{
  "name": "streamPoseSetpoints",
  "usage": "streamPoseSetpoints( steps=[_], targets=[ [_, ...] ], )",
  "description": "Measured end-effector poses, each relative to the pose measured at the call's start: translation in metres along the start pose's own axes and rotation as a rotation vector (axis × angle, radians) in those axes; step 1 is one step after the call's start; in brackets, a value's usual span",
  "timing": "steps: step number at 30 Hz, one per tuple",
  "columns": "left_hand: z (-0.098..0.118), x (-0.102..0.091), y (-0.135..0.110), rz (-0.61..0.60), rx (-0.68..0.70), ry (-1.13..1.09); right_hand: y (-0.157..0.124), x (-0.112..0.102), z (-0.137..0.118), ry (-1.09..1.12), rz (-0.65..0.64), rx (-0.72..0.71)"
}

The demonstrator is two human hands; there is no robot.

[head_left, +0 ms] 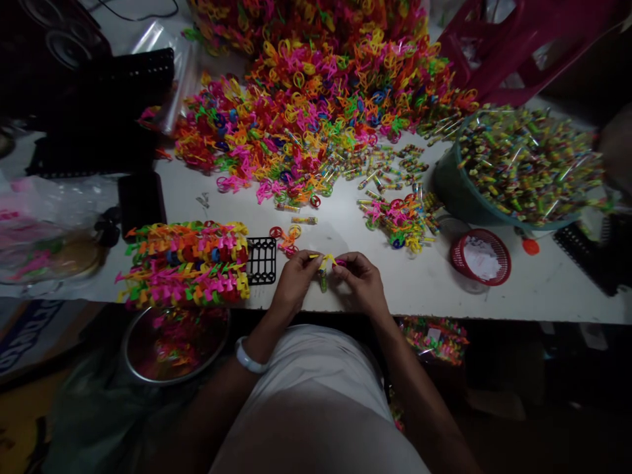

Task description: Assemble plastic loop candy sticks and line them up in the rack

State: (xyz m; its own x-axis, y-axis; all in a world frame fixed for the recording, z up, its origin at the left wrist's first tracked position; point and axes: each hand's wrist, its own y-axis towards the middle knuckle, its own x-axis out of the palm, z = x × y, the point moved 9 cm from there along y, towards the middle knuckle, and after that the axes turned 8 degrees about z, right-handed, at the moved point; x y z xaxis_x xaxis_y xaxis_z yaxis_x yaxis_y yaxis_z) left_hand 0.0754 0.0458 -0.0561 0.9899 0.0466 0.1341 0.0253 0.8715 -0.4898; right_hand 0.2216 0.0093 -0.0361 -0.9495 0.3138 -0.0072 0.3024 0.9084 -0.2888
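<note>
Near the table's front edge, my left hand (297, 276) pinches one end of a small yellow plastic piece (330, 260). My right hand (363, 280) grips its other side, where a bit of magenta shows at the fingertips. Just below the yellow piece, between the hands, hangs a small printed candy tube (323, 281); how it is attached I cannot make out. Left of my left hand is a black plastic rack (261, 261) with rows of colourful plastic pieces (187, 266) on it. Beyond that hand lie a few loose orange and red plastic pieces (286, 239) and a single wrapped tube (304, 220).
A large heap of colourful plastic pieces (296, 99) covers the back of the white table (336, 230). At the right stand a green tub (451, 191) full of wrapped tubes and a red basket (503, 260) of white slips. A metal bowl (129, 355) sits below the left edge.
</note>
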Motion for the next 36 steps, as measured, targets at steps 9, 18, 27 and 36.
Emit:
streamPoseSetpoints(
  steps=[9, 18, 27, 36],
  targets=[
    [-0.001, 0.004, -0.003, -0.047, -0.011, 0.009, 0.002, 0.005, 0.008, -0.001, -0.002, -0.013],
    [-0.007, 0.004, -0.001, -0.055, -0.019, 0.014, 0.004, 0.006, 0.006, -0.049, -0.007, -0.049],
    [0.006, 0.000, 0.001, -0.047, 0.157, 0.206, -0.011, 0.021, -0.028, -0.657, -0.040, -0.604],
    [0.018, 0.000, -0.003, -0.048, 0.276, 0.417, -0.008, 0.023, -0.027, -0.616, -0.094, -0.579]
  ],
)
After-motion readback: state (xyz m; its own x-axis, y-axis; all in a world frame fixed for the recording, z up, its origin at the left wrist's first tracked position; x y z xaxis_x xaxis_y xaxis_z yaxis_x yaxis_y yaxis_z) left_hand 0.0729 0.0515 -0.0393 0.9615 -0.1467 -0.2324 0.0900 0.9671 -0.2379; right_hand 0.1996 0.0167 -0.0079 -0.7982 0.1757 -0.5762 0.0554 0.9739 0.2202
